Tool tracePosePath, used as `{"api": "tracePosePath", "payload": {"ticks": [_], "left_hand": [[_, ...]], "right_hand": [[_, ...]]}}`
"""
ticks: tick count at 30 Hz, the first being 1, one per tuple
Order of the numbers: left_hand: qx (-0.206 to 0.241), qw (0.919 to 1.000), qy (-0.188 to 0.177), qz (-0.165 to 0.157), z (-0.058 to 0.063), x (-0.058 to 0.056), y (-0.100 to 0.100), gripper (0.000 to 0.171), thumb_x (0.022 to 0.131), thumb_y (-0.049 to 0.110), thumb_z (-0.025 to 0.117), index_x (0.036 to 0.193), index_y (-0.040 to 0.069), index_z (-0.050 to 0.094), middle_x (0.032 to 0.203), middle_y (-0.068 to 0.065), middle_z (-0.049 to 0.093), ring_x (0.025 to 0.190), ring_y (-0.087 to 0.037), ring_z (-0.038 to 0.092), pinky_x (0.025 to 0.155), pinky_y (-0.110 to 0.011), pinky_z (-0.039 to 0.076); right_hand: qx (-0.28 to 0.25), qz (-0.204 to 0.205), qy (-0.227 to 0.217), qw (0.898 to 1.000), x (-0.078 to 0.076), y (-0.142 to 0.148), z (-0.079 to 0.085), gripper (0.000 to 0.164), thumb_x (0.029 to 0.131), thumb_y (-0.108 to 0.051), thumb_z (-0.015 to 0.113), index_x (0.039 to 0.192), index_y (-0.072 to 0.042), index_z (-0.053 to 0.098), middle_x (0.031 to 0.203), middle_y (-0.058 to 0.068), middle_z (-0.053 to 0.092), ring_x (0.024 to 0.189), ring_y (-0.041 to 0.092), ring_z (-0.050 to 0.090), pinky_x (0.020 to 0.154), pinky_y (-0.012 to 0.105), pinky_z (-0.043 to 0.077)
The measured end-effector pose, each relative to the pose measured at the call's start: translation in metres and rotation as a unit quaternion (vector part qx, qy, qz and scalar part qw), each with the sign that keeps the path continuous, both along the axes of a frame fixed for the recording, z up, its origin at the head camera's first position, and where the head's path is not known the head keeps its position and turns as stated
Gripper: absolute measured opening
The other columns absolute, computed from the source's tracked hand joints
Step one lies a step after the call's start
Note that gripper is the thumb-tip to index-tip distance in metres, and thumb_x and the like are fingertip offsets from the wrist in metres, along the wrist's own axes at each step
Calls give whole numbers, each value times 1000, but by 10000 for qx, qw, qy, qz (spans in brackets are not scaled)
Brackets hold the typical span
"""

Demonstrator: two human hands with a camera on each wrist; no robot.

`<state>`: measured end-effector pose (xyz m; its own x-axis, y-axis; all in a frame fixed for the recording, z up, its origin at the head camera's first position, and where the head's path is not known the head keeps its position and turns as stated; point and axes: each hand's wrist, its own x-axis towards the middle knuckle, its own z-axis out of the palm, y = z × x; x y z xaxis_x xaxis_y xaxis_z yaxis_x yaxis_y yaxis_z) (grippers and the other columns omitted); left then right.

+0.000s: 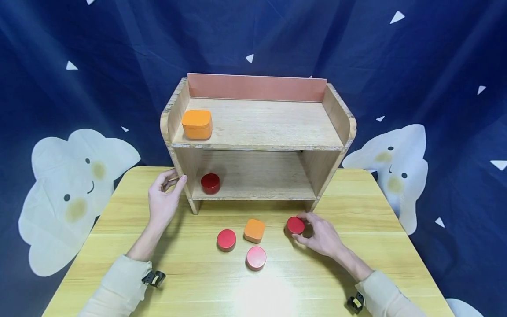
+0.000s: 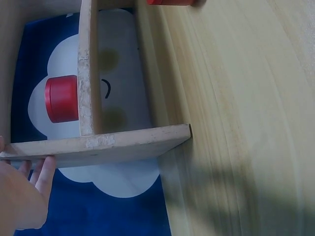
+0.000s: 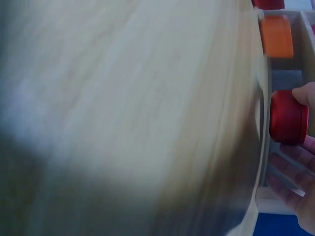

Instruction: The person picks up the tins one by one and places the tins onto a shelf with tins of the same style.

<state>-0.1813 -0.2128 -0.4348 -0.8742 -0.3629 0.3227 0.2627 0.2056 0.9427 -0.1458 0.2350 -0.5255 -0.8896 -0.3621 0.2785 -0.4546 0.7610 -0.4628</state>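
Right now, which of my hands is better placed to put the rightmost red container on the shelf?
Probably your right hand: it holds that red container between thumb and fingers. Your left hand is at the shelf's left side panel, well away from it.

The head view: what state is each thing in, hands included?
Shelf: upright on the table.
Shelved orange box: closed, on the upper level.
Shelved red tin: upright, on the lower level.
Loose orange box: on the table, untouched.
Left red tin: on the table, untouched.
Nearest red tin: same.
Right red tin: held; whether lifted, unclear.
Left hand: touching the shelf's left side.
Right hand: pinching the right red tin.
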Motion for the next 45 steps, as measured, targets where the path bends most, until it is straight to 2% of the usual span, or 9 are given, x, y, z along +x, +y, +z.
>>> {"api": "tracePosePath", "payload": {"ticks": [10, 17, 24, 30, 34, 39, 45], "left_hand": [[-8, 10000, 56, 17, -1, -1, -2, 31, 95, 7, 76, 124, -3, 71, 100, 31, 70, 90, 8, 70, 74, -6, 56], [90, 9999, 124, -61, 1, 1, 0, 30, 96, 7, 76, 123, -4, 71, 100, 30, 71, 90, 5, 71, 73, -8, 57], [42, 9999, 113, -69, 1, 0, -2, 29, 95, 8, 77, 122, -2, 72, 99, 29, 71, 90, 4, 71, 74, -7, 57], [28, 9999, 128, -82, 0, 0, -1, 30, 96, 8, 76, 123, -2, 72, 100, 30, 71, 90, 4, 71, 74, -7, 57], [-7, 9999, 131, -48, -1, 1, -1, 29, 96, 8, 76, 124, -1, 73, 100, 29, 71, 90, 5, 70, 75, -7, 56], [-5, 9999, 150, -60, -1, 1, -1, 29, 96, 9, 76, 124, -1, 72, 101, 29, 71, 91, 4, 71, 74, -7, 57], [17, 9998, 168, -79, 0, 1, 0, 29, 96, 9, 76, 124, -1, 72, 101, 29, 71, 91, 4, 71, 75, -7, 57]], "right_hand": [[-5, 171, 166, 9997, 4, -15, 16, 53, 78, -34, 92, 122, -13, 70, 109, -3, 75, 92, 18, 77, 77, 32, 64], [49, 152, 253, 9996, 4, -30, 29, 53, 79, -38, 90, 123, -18, 69, 110, -7, 73, 95, 14, 76, 76, 30, 62], [-1, 191, 378, 9991, 0, -45, 40, 55, 78, -38, 90, 124, -16, 69, 109, -5, 73, 96, 20, 74, 73, 29, 59], [-25, 175, 642, 9978, -4, -56, 45, 54, 77, -37, 91, 121, -14, 70, 106, -4, 74, 94, 20, 72, 71, 27, 58], [0, 137, 750, 9971, -6, -62, 48, 55, 78, -39, 90, 122, -13, 71, 110, -2, 76, 101, 20, 74, 77, 32, 62], [-99, 41, 654, 9978, -6, -68, 52, 55, 79, -41, 89, 124, -14, 70, 112, 0, 75, 108, 25, 75, 82, 40, 63], [-137, 41, 738, 9972, -8, -77, 57, 56, 80, -41, 87, 128, -17, 70, 111, -3, 75, 105, 22, 75, 79, 39, 62]]}}
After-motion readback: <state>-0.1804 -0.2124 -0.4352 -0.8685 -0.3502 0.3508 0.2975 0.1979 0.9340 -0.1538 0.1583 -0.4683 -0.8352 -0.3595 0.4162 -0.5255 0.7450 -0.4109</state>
